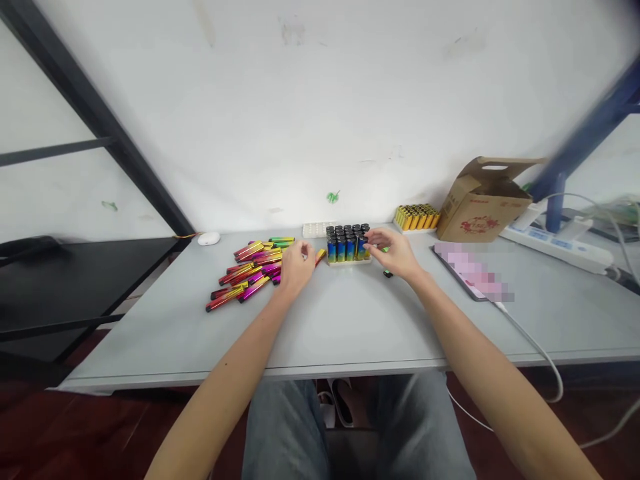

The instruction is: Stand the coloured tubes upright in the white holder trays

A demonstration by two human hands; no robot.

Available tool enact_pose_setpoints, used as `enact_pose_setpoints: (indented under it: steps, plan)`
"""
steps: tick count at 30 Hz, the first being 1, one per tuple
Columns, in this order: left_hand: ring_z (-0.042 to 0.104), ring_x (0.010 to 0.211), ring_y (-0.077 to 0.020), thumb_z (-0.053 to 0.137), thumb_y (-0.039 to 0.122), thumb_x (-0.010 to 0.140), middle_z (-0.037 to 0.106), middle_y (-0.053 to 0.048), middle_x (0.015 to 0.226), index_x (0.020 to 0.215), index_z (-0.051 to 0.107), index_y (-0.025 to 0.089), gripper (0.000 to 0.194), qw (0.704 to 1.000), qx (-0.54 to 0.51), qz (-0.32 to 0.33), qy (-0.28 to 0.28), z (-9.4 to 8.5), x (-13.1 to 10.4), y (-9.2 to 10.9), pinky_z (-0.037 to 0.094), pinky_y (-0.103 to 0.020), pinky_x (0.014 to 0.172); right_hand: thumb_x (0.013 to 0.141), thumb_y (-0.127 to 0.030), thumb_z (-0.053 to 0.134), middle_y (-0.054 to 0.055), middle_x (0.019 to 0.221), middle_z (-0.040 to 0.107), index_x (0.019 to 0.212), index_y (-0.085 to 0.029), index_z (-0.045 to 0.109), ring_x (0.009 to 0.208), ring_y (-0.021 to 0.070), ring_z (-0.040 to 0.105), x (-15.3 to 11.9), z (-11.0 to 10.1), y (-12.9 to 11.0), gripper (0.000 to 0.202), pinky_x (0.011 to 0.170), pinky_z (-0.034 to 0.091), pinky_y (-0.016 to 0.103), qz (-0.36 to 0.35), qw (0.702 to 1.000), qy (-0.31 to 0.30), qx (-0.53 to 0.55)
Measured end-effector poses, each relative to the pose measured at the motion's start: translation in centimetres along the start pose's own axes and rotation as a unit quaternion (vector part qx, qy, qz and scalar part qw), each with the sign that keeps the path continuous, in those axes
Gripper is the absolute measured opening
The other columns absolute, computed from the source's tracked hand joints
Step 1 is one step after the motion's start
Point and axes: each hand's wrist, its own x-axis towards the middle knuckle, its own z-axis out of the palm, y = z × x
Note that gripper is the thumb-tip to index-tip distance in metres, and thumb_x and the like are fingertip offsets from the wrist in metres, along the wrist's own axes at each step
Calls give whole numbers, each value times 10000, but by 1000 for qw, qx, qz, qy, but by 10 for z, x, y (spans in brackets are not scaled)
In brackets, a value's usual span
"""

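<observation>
My left hand (pixel 299 263) is closed, its fingers curled, at the right side of a loose pile of shiny tubes (pixel 250 270) in red, gold, purple and green with black ends. A yellow-red tube (pixel 321 256) sticks out at the thumb side of this hand. Blue tubes (pixel 341 251) with black tops stand upright in rows in a white rack (pixel 350 263). My right hand (pixel 393 250) has its thumb and fingertips around a tube at the rack's front right corner. Partly hidden under that hand lies a green tube with a black end (pixel 388 273).
A white holder with holes (pixel 320 230) stands by the wall. Yellow cylinders (pixel 417 217) fill another tray, beside an open cardboard box (pixel 480 207). At right are a tablet (pixel 465 270) on a white cable and a power strip (pixel 560 248). A white case (pixel 209 238) lies back left.
</observation>
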Motion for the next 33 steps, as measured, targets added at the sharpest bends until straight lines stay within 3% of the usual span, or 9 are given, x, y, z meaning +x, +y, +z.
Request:
enact_pose_setpoints:
  steps: [4,9,13,17,20,23,28,30,33]
  plan:
    - [573,865,-220,489,194,838,624,-56,881,817,553,211,70,997,28,55,-45,6,-5,4,434,-343,833,810,-322,635,46,890,721,1015,-211,637,811,194,689,-1,1,0,234,727,568,347,-3,1000,-15,-2]
    - [540,1044,-287,510,161,809,622,-121,1032,981,602,179,196,975,171,100,-98,9,-9,3,409,-411,948,829,-294,617,61,996,682,1002,-235,684,857,208,646,-2,1,-3,195,779,540,380,-36,994,-3,-108]
    - [538,1054,-302,535,207,821,619,-123,998,969,619,187,171,954,246,118,-124,10,-11,1,389,-438,981,808,-295,647,93,1245,562,984,-253,727,1055,261,573,-3,-2,-3,198,936,472,453,-79,977,31,-197]
    - [553,1061,-289,510,220,852,630,-99,948,952,623,209,151,948,263,124,-128,11,-14,-1,245,-503,1118,842,-323,599,99,1249,553,1021,-247,712,1140,262,545,0,-7,0,225,986,444,451,-76,983,38,-162]
    - [549,1094,-290,491,209,867,652,-89,948,963,624,221,164,951,262,115,-120,12,-15,-2,108,-571,1156,870,-332,524,112,1161,609,1047,-210,685,1091,257,576,3,-13,12,269,920,483,430,-19,987,96,-126]
    - [533,1132,-297,460,171,876,665,-98,957,972,633,223,204,951,261,109,-123,11,-16,-2,92,-608,1144,859,-295,473,143,1086,653,1059,-150,674,1010,275,604,5,-21,32,319,893,482,448,89,974,124,-166]
    - [500,1192,-311,431,117,872,657,-118,1029,994,650,218,270,955,255,88,-120,10,-16,-2,113,-619,1134,819,-405,546,163,998,700,946,-136,725,991,316,631,1,-26,50,348,890,465,450,238,933,28,-270]
    - [494,1196,-319,441,122,869,651,-121,1043,1002,654,222,270,958,248,83,-120,10,-16,-2,116,-618,1132,759,-476,618,146,959,712,880,-171,741,955,321,644,-1,-23,49,350,838,481,433,254,922,-5,-293]
    - [488,1192,-329,446,147,875,645,-128,1042,1011,654,218,258,958,248,82,-123,10,-17,-1,127,-620,1127,674,-452,698,122,901,720,803,-203,737,903,305,652,-3,-19,48,283,775,489,399,249,915,-2,-318]
